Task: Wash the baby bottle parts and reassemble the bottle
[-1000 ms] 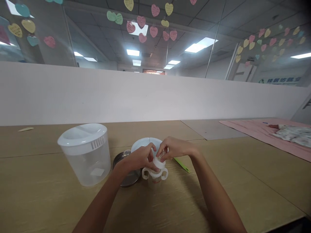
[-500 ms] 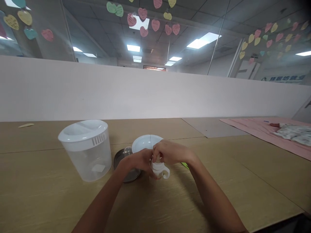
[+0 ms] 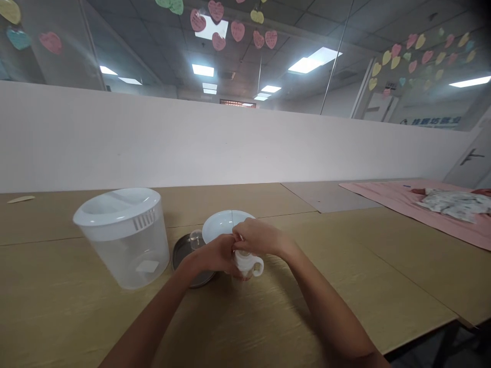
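As my left hand and right hand wrap closed around white two-handled baby bottle, bottle sits just near of white dish; round steel tray beside left hand, clear plastic tub farther left on counter.

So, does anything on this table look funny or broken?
Yes, one thing: the white round dish has a thin, straight dark line running down its middle. That looks odd on such a smooth surface. It could be a crack, a hair or a reflection; I can't tell from here.
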The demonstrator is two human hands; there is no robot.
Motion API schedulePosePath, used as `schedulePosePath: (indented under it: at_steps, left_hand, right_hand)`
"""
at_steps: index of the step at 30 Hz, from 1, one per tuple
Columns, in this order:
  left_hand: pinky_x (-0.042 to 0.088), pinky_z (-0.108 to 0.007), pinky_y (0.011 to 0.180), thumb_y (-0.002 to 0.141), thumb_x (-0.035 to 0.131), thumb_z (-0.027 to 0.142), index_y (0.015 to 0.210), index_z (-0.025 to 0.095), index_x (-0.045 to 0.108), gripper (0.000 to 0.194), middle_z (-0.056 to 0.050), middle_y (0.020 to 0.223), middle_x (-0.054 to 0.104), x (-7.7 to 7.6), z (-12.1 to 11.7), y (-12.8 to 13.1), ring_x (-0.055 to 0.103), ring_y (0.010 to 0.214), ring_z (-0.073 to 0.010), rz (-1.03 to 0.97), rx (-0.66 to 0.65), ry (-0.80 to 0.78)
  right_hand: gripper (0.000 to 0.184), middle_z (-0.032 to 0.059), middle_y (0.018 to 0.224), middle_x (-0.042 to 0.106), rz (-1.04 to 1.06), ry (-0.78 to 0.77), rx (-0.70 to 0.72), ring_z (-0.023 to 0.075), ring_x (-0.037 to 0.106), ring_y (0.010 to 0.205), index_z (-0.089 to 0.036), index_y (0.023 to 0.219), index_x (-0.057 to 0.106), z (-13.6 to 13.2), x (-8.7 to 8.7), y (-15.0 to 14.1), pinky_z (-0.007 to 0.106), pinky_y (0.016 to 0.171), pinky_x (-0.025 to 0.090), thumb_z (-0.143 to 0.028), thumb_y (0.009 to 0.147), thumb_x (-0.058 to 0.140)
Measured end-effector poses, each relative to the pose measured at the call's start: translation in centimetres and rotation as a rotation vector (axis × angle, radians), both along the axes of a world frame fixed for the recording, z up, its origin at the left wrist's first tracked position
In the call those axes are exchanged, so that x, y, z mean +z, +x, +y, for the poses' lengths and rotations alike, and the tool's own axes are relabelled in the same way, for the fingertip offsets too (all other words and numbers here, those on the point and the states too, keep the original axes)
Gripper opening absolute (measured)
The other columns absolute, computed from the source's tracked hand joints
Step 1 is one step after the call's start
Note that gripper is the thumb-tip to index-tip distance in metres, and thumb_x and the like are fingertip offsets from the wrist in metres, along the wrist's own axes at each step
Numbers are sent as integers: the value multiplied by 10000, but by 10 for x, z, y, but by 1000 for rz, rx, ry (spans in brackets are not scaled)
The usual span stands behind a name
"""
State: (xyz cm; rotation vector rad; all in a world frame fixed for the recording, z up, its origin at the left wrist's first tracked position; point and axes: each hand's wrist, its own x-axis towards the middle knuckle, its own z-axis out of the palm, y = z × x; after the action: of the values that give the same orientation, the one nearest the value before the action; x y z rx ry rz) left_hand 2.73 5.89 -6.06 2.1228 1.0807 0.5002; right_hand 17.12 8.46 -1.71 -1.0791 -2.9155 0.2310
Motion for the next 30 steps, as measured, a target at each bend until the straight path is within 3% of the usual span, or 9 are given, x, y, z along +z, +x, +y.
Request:
schedulePosePath:
  at_steps: [3, 5, 8, 11, 14, 17, 22, 26, 30]
  left_hand:
    - [408, -232, 704, 534, 698, 213, 896, 188, 622, 370, 10, 933, 621, 1, -2, 0, 555, 859, -178, -39, -40, 48]
    - [407, -236, 707, 546, 699, 236, 920, 191, 613, 387, 7, 936, 625, 1, -4, 0, 558, 867, -183, -35, -30, 69]
    - [400, -238, 659, 530, 713, 288, 892, 171, 604, 396, -1, 881, 628, -1, -5, -2, 563, 815, -189, 33, 21, 97]
    - [382, -229, 611, 534, 705, 325, 861, 164, 593, 381, 4, 830, 624, -1, -5, -4, 561, 768, -181, 86, 53, 108]
    - [360, -220, 578, 535, 696, 327, 816, 163, 592, 341, 13, 782, 619, 3, -6, -6, 558, 728, -169, 126, 40, 91]
    - [342, -215, 555, 534, 688, 316, 763, 165, 586, 292, 18, 751, 616, 8, -9, -6, 554, 704, -162, 156, 27, 72]
    - [323, -216, 537, 597, 586, 201, 804, 170, 591, 210, 14, 717, 615, 4, -9, -5, 541, 659, -149, 174, 45, 96]
    - [311, -220, 536, 597, 444, 70, 758, 162, 581, 230, 5, 690, 606, -2, -8, -6, 528, 638, -136, 194, 96, 180]
    - [302, -214, 495, 596, 516, 132, 785, 164, 582, 202, 22, 642, 571, 4, -11, -9, 507, 585, -127, 249, 70, 69]
  right_hand:
    - [237, -1, 600, 572, -7, -281, -25, 98, 527, 482, -152, 882, 568, 1, 4, 10, 186, 439, 328, -342, 769, 481]
    - [283, -15, 666, 585, 26, -379, 5, 84, 530, 481, -180, 950, 548, 3, 9, 18, 178, 441, 342, -357, 731, 535]
    - [247, -22, 719, 587, 82, -296, 38, 74, 516, 541, -193, 911, 565, 5, 12, 24, 170, 462, 326, -299, 687, 574]
    - [155, -22, 639, 542, 78, -177, 14, 67, 443, 536, -165, 711, 580, 5, 9, 20, 183, 449, 267, -317, 681, 569]
    - [219, -36, 518, 421, 37, -95, -29, 56, 316, 465, -156, 567, 529, 4, 2, 13, 215, 424, 186, -340, 685, 546]
    - [265, -35, 477, 368, 1, -30, -63, 59, 276, 453, -156, 506, 490, 3, -2, 10, 238, 430, 154, -342, 687, 540]
    - [334, -21, 543, 479, 26, -37, -80, 71, 368, 486, -166, 565, 529, 3, 2, 14, 224, 437, 197, -484, 657, 576]
    - [248, -40, 579, 509, 38, -88, -17, 58, 381, 495, -173, 603, 524, 4, 2, 15, 209, 432, 206, -404, 640, 603]
    - [229, -43, 567, 496, 29, -115, -8, 54, 369, 486, -166, 592, 511, 4, 0, 14, 206, 424, 207, -372, 650, 594]
